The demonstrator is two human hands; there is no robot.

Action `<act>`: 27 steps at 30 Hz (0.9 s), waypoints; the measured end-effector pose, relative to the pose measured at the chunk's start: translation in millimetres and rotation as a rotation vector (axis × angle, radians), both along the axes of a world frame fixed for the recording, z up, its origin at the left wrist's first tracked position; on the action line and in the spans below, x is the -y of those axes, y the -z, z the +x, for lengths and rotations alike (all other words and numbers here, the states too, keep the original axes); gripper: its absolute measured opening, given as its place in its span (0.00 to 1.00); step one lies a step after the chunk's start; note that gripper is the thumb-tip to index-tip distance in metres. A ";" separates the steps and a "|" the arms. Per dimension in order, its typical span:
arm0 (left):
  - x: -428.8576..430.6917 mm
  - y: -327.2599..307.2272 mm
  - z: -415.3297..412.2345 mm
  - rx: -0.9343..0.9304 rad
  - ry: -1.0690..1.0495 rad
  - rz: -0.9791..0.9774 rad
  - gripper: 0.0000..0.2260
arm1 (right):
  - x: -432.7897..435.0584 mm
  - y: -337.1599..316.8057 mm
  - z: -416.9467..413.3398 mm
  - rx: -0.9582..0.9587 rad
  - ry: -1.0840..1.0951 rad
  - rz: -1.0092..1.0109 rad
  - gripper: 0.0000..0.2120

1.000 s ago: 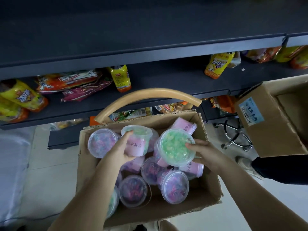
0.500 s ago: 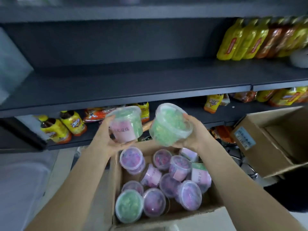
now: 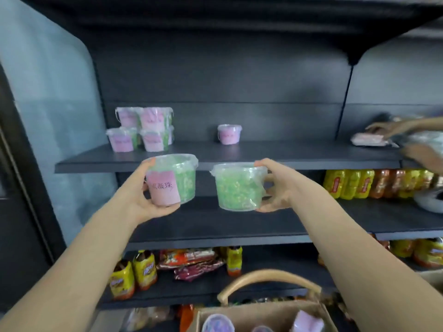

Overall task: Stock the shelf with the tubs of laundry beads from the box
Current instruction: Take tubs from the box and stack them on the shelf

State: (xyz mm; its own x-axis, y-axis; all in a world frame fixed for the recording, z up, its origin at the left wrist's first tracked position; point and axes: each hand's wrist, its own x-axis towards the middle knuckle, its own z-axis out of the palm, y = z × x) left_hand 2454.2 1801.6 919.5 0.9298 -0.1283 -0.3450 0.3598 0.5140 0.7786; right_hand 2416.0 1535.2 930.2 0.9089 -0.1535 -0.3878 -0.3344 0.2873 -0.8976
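My left hand (image 3: 143,200) grips a clear tub of green beads with a pink label (image 3: 172,180), held upright just below the front edge of the dark upper shelf (image 3: 287,154). My right hand (image 3: 275,188) grips a second green-bead tub (image 3: 237,188) beside it, also upright. On the shelf stand stacked pink-labelled tubs (image 3: 141,129) at the left and one single tub (image 3: 229,134) further right. The cardboard box (image 3: 263,312) with more tubs sits at the bottom edge of the view.
Another person's hands (image 3: 395,130) handle packets at the right end of the same shelf. Yellow and orange bottles (image 3: 359,183) line the middle shelf at right. Bottles and snack bags (image 3: 189,262) lie on the lower shelf. A curved wooden handle (image 3: 266,276) arches behind the box.
Both hands lifted their green tubs out of the box and up to the height of the upper shelf. My view rose from the box to the shelves.
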 end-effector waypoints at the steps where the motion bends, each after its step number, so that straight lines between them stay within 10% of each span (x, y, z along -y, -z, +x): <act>1: -1.9 -12.0 0.9 0.031 0.004 0.013 0.25 | 0.3 -10.9 3.0 0.022 0.000 -0.003 0.15; 27: -55.1 -100.7 120.9 0.214 -0.218 0.115 0.21 | -36.8 -91.5 172.2 0.247 -0.061 -0.118 0.12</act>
State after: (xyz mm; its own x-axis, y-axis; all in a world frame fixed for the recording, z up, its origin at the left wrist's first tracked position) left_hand 2575.1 1856.8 1020.2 0.9841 0.1104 -0.1390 0.0723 0.4655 0.8821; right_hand 2588.2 1571.9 1021.7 0.9827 -0.1261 -0.1356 -0.1144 0.1621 -0.9801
